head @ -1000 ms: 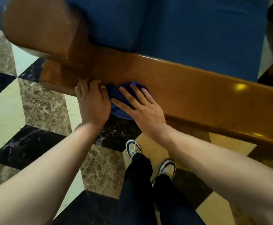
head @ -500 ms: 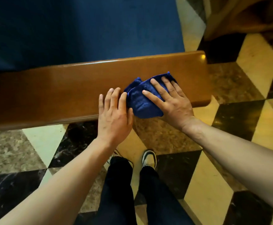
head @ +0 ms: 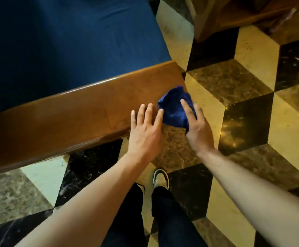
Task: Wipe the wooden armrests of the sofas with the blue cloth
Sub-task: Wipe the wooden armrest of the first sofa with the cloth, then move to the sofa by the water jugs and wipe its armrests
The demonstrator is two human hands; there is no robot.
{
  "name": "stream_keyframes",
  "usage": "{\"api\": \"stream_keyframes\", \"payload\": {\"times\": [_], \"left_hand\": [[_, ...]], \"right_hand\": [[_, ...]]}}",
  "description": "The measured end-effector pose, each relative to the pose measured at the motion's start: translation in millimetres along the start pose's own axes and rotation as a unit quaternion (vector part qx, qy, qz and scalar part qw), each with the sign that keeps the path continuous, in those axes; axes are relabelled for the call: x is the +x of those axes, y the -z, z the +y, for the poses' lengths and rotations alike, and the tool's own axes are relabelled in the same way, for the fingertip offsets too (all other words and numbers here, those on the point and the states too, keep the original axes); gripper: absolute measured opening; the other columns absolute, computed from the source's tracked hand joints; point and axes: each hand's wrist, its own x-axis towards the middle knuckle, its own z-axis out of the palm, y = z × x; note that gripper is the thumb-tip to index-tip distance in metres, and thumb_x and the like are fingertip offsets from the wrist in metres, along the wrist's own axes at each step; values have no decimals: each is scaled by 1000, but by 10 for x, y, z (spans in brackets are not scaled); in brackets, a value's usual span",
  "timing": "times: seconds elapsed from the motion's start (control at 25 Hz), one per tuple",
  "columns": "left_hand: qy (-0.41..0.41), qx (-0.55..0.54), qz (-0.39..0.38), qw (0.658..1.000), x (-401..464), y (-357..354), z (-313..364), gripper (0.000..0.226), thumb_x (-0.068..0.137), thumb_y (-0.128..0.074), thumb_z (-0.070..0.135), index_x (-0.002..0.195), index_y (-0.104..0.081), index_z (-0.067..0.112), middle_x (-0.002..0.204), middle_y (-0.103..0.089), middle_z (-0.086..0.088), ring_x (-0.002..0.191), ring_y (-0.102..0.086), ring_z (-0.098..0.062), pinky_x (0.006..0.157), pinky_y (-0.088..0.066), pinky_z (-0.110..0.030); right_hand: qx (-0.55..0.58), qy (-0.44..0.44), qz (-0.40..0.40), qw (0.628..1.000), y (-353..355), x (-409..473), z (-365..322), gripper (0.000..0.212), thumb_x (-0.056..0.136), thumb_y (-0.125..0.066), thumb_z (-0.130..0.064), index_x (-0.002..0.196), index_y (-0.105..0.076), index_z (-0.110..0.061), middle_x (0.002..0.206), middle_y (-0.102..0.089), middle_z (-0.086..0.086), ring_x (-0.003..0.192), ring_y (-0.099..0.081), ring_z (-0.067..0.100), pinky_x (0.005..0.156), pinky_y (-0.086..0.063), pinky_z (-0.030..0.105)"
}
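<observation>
A glossy wooden armrest (head: 74,114) runs from the lower left to its front end near the middle. The crumpled blue cloth (head: 175,107) sits at that front end, partly hanging past the corner. My right hand (head: 196,129) grips the cloth from the right side, index finger laid on top. Just left of the cloth, my left hand (head: 146,131) hovers with fingers spread, its fingertips over the armrest's near edge and one fingertip touching the cloth.
The sofa's blue seat cushion (head: 65,41) lies beyond the armrest. Other wooden furniture (head: 234,13) stands at the top right. The floor is patterned marble tile (head: 252,113). My legs and shoes (head: 160,179) are below, close to the armrest.
Both hands and the cloth have slid along the armrest from the backrest end to its front end. The right hand changed from pressing flat to gripping the cloth off the corner.
</observation>
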Motion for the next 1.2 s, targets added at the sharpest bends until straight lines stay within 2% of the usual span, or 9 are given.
{"api": "stream_keyframes", "payload": {"times": [0.12, 0.2, 0.32, 0.4, 0.56, 0.84, 0.96, 1.12, 1.2], "left_hand": [[-4, -38, -58, 998, -180, 124, 110, 69, 87, -53, 26, 153, -37, 15, 162, -33, -16, 152, -23, -38, 123, -19, -57], [22, -91, -94, 991, -366, 257, 145, 65, 89, -50, 26, 151, -39, 13, 159, -38, -13, 149, -30, -34, 122, -23, -48], [98, -217, -90, 967, -599, 568, 79, 60, 88, -52, 16, 147, -42, 7, 149, -47, -13, 136, -46, -33, 115, -35, -39], [154, -269, -50, 949, -767, 873, -84, 62, 86, -53, 9, 147, -42, 5, 149, -46, -14, 137, -46, -32, 114, -37, -41], [243, -275, 40, 930, -1223, 1469, -641, 70, 87, -58, 11, 153, -35, 9, 153, -43, -10, 141, -42, -26, 117, -36, -38], [380, -215, 166, 884, -2242, 2429, -1910, 69, 88, -59, 17, 153, -37, 9, 149, -49, -12, 138, -46, -28, 116, -37, -40], [384, -168, 193, 887, -2593, 2823, -2636, 66, 88, -58, 17, 150, -40, 9, 145, -52, -12, 134, -50, -29, 115, -38, -41], [393, -139, 224, 881, -3186, 3311, -3812, 64, 88, -59, 19, 149, -41, 12, 144, -52, -12, 130, -52, -33, 111, -41, -44], [392, -124, 231, 882, -3505, 3468, -4411, 63, 90, -60, 20, 150, -41, 12, 146, -51, -13, 131, -51, -34, 111, -42, -45]], "right_hand": [[125, -168, 21, 978, 9, -258, -371, 88, 75, -70, 14, 151, -42, -20, 138, -55, 15, 114, -62, 33, 86, -57, 36], [197, -243, 8, 950, 71, -378, -665, 66, 77, -72, 6, 137, -57, -16, 125, -65, 13, 108, -64, 32, 85, -53, 34], [262, -263, -71, 926, 275, -389, -1148, 25, 83, -70, -13, 105, -68, -25, 100, -72, 1, 89, -65, 22, 68, -46, 28], [304, -223, -117, 919, 465, -287, -1528, 12, 84, -71, -19, 93, -66, -26, 90, -72, -2, 82, -64, 21, 67, -50, 33], [312, -87, -192, 926, 792, 27, -2311, 18, 85, -70, -18, 102, -67, -25, 93, -72, -3, 86, -65, 20, 77, -53, 34], [329, 127, -255, 900, 965, 274, -4148, 31, 84, -74, -14, 96, -62, -39, 84, -66, -17, 76, -61, 5, 64, -40, 7], [347, 180, -272, 879, 875, 292, -5032, 23, 85, -76, -20, 96, -63, -36, 87, -69, -8, 78, -63, 12, 67, -45, 20], [389, 196, -246, 866, 624, 293, -6423, 17, 85, -73, -24, 80, -60, -33, 78, -70, 2, 65, -64, 15, 62, -50, 35], [411, 190, -234, 860, 442, 296, -7069, 8, 91, -71, -24, 87, -64, -27, 86, -70, 12, 71, -67, 25, 66, -55, 40]]}}
